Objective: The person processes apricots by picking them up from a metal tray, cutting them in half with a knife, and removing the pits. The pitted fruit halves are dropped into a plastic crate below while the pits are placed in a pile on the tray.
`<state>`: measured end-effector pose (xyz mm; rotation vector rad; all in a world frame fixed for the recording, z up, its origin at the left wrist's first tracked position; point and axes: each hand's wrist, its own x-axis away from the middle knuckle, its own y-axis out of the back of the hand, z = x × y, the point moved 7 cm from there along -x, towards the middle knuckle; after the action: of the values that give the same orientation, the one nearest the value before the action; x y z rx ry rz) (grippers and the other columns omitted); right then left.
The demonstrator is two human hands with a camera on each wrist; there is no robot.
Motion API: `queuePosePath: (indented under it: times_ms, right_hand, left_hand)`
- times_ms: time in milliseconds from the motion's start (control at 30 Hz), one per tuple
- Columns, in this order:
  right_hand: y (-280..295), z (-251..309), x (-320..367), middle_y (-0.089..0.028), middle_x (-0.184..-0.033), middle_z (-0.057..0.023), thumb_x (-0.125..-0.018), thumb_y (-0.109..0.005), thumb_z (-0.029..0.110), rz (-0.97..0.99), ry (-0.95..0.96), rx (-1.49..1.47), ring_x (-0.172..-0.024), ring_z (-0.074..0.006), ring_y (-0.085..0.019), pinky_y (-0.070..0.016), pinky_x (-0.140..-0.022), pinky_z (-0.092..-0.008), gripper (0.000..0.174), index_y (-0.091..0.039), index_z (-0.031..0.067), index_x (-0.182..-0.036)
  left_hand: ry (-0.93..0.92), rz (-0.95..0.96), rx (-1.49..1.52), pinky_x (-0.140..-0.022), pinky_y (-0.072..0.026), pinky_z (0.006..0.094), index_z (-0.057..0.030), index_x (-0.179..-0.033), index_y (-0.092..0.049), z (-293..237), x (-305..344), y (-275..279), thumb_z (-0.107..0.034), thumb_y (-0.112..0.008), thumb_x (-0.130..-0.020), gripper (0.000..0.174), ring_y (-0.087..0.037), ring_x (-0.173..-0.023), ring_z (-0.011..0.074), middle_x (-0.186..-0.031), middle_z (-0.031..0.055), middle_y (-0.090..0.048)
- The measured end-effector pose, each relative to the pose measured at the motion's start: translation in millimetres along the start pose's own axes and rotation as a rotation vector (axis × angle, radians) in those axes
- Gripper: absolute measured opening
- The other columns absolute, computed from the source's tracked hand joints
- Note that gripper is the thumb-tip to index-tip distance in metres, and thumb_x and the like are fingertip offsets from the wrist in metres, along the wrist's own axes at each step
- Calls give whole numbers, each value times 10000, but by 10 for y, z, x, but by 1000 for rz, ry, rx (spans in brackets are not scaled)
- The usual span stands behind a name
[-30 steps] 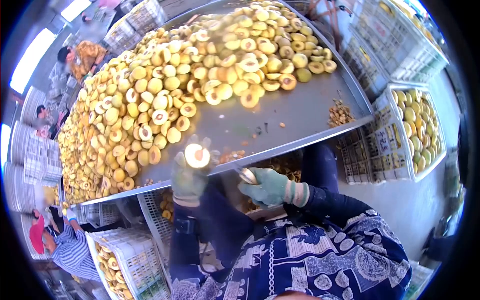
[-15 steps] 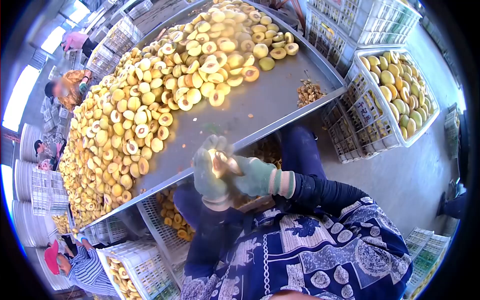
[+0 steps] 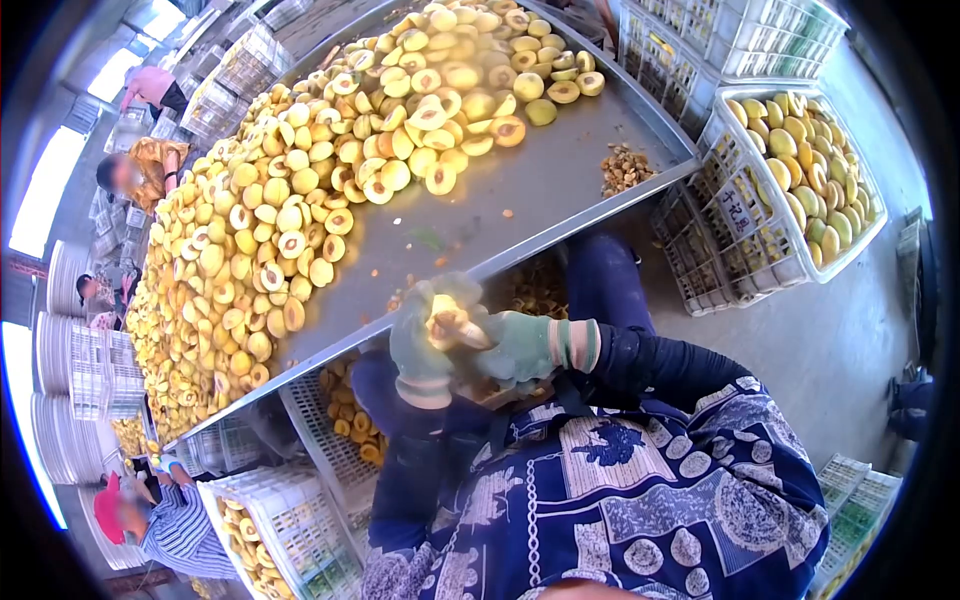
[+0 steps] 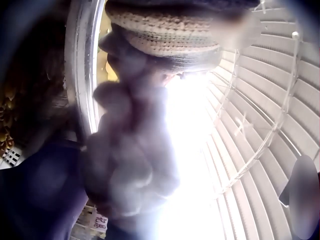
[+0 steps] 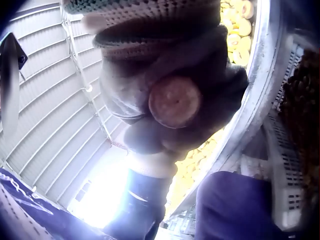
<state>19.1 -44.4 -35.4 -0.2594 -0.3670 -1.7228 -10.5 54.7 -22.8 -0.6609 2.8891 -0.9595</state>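
One peach half (image 3: 447, 323) sits in left hand (image 3: 420, 352).

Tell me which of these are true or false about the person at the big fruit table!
1. Both hands wear green gloves. True: the left hand and the right hand are gloved.
2. The hands hold a yellow fruit piece between them. True.
3. The table is piled with red apples. False: the metal table holds a heap of cut yellow fruit halves.
4. The white crate beside the table is empty. False: the crate is full of whole yellow fruit.
5. The person wears a blue patterned top. True.
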Motion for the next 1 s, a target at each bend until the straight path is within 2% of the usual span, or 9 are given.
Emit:
queuePosePath:
  times_ms: [200, 300, 467, 533, 667, 800, 867, 933, 1000]
  right_hand:
    - [-199, 61, 280, -544, -609, -18, -848, -561, 116, 396, -150, -796, -489, -122, -513, -440, -474, -260, 108, -589, 14, -872]
    - [-233, 1, 273, -526, -570, -17, -839, -581, 112, 291, -172, -873, -477, -102, -496, -413, -445, -239, 96, -576, 22, -805]
    - [-101, 116, 348, -501, -544, -16, -848, -576, 132, 199, -161, -656, -429, -82, -447, -349, -375, -219, 147, -563, -8, -807]
    - [-262, 157, 388, -484, -538, 16, -842, -580, 126, 494, -165, -951, -395, -67, -424, -323, -339, -197, 150, -570, -23, -855]
    - [-391, 130, 346, -424, -486, 46, -918, -501, 161, 629, -44, -1299, -329, -45, -368, -307, -290, -183, 212, -568, -38, -884]
    - [-437, 195, 427, -408, -474, 47, -945, -466, 181, 982, 90, -1625, -307, -41, -359, -327, -264, -189, 252, -569, -47, -909]
    - [-346, 202, 505, -432, -487, 34, -940, -486, 211, 906, 163, -1526, -304, -46, -351, -317, -267, -188, 279, -572, -50, -892]
    - [-274, -10, 412, -458, -503, 19, -927, -510, 221, 576, 24, -1250, -312, -54, -355, -307, -273, -188, 279, -585, -42, -873]
    - [-167, -216, 367, -454, -504, 18, -903, -535, 194, 315, -207, -1138, -340, -69, -383, -323, -307, -191, 212, -597, -5, -864]
  left_hand:
    - [182, -122, 30, -644, -568, 410, 28, -1014, -566, 142, 77, 51, -370, -545, -901, 414, -642, -847, 283, -945, 158, -629]
    - [31, -244, 3, -602, -568, 383, -6, -1003, -575, 159, 115, 12, -369, -564, -896, 378, -643, -825, 255, -924, 132, -631]
    - [120, -276, 3, -554, -562, 329, -3, -999, -573, 156, 132, -69, -386, -565, -899, 396, -639, -791, 222, -888, 109, -627]
    - [76, -269, -110, -538, -558, 307, -6, -1017, -569, 98, 143, -63, -409, -554, -902, 420, -644, -746, 220, -886, 118, -629]
    - [-30, -210, -25, -532, -554, 293, -42, -1063, -566, 139, 59, -52, -425, -528, -914, 413, -651, -682, 229, -899, 120, -640]
    - [-228, -269, -106, -721, -561, 349, -38, -1143, -526, 34, 43, -59, -346, -519, -933, 373, -604, -982, 241, -1101, 158, -577]
    - [-804, -183, -1167, -819, -542, 402, -39, -1160, -530, -169, 228, -45, -244, -554, -921, 315, -555, -1091, 259, -1173, 119, -566]
    - [-727, -256, -1416, -828, -545, 413, -15, -1128, -559, -464, 325, 90, -218, -590, -902, 305, -569, -1091, 257, -1148, 112, -593]
    - [-247, -448, -364, -847, -541, 367, 8, -1109, -576, -593, 370, 696, -238, -618, -885, 335, -608, -1021, 228, -1118, 106, -618]
